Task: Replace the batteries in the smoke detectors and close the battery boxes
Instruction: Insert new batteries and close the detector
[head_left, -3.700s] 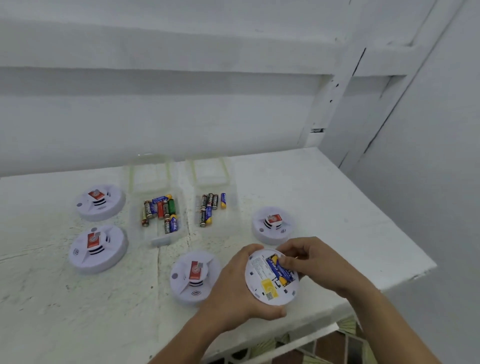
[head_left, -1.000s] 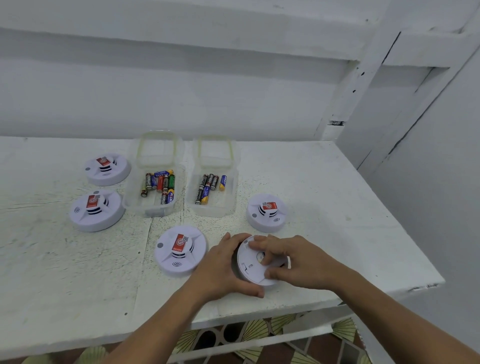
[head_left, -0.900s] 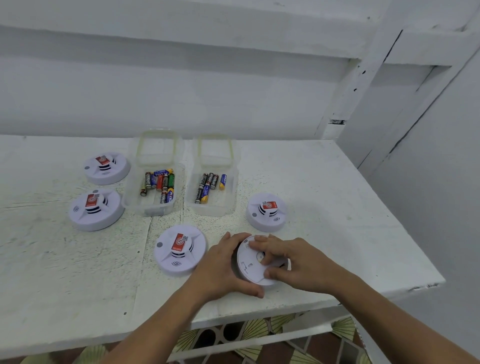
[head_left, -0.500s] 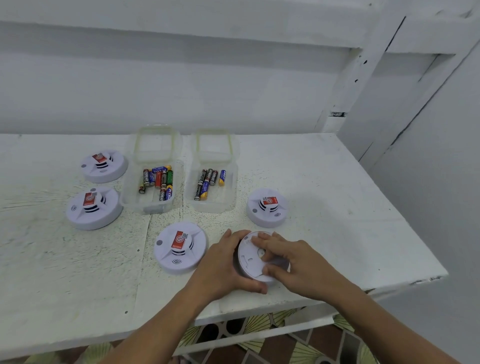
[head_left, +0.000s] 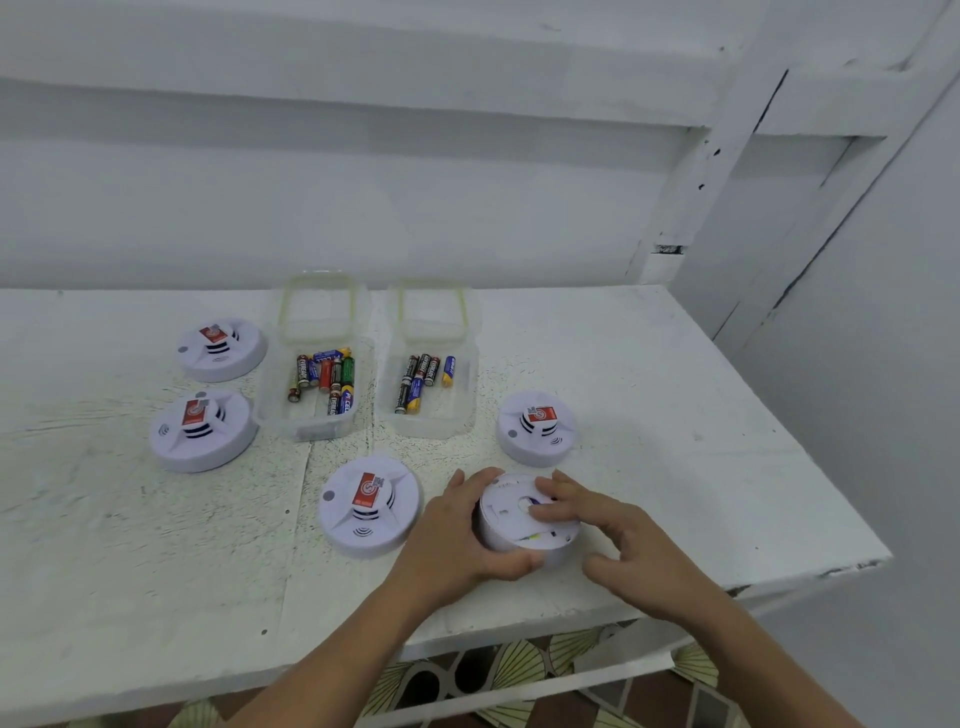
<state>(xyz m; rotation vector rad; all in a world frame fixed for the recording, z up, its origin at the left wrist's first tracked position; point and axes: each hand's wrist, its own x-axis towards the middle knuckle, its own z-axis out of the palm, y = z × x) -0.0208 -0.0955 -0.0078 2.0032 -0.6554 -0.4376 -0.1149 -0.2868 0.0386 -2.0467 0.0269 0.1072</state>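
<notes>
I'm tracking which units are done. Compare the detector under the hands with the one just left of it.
The held detector lies back up, showing a plain plate with a hole; the neighbouring detector lies face up, showing a red sticker and vents. The left hand grips the held detector's side and the right hand presses its back; nothing touches the neighbouring detector. Both are round, white and on the table.

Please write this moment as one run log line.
left hand: grips detector rim | right hand: fingers press its back | detector: upside down, near table edge
</notes>
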